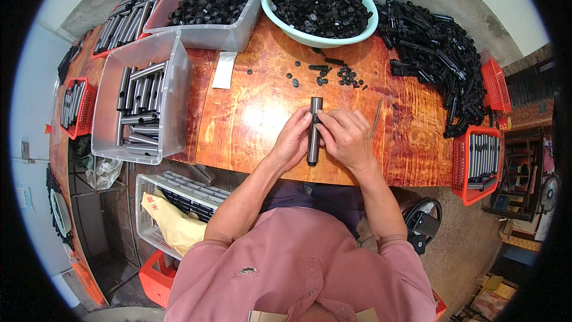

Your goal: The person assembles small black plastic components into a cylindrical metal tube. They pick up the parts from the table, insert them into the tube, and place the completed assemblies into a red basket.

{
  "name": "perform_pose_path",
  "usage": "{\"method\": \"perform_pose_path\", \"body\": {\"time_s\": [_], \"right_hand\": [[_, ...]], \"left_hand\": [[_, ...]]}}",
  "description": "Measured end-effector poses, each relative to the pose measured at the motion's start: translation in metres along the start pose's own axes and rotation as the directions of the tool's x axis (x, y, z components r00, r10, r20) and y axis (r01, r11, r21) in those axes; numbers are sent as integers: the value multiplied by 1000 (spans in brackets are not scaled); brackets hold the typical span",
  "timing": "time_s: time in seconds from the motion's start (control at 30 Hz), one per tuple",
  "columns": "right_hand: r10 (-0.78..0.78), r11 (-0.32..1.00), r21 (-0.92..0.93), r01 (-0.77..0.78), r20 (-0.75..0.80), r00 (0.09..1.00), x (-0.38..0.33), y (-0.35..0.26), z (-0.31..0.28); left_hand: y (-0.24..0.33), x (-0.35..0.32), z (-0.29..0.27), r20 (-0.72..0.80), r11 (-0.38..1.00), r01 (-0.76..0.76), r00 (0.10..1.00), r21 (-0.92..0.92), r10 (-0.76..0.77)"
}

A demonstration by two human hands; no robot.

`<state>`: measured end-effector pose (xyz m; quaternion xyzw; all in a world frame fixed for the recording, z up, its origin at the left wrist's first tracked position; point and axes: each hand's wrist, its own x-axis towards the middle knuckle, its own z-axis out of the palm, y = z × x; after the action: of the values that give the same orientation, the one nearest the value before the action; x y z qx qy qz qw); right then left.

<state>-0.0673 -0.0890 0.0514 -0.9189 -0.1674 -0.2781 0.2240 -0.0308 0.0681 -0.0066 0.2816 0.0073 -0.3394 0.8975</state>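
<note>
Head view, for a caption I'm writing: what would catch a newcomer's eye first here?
First, the dark metal tube upright at the centre of the glossy orange-brown table, held between the left hand and right hand. Next, the pale green bowl heaped with small black caps at the far edge. Then the sprawling pile of black parts at far right, and the clear bin of grey tubes to the left.

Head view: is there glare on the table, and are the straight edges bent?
Head view: a bright glare patch lies on the varnished wooden table, just left of the left hand; the metal tube stays sharp; the table edges bow toward the black rim.
</note>
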Motion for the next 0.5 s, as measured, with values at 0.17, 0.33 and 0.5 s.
{"method": "perform_pose_path", "body": {"time_s": [0.17, 0.33, 0.5], "right_hand": [[35, 998, 54, -34, -33, 999, -5, -3, 8], [197, 945, 259, -199, 33, 980, -9, -2, 11], [439, 759, 513, -402, 53, 897, -18, 0, 22]], "left_hand": [[-1, 1, 3, -44, 991, -17, 999, 133, 23], [0, -2, 5, -74, 978, 51, 997, 203, -37], [2, -7, 11, -109, 975, 118, 989, 188, -99]]}}
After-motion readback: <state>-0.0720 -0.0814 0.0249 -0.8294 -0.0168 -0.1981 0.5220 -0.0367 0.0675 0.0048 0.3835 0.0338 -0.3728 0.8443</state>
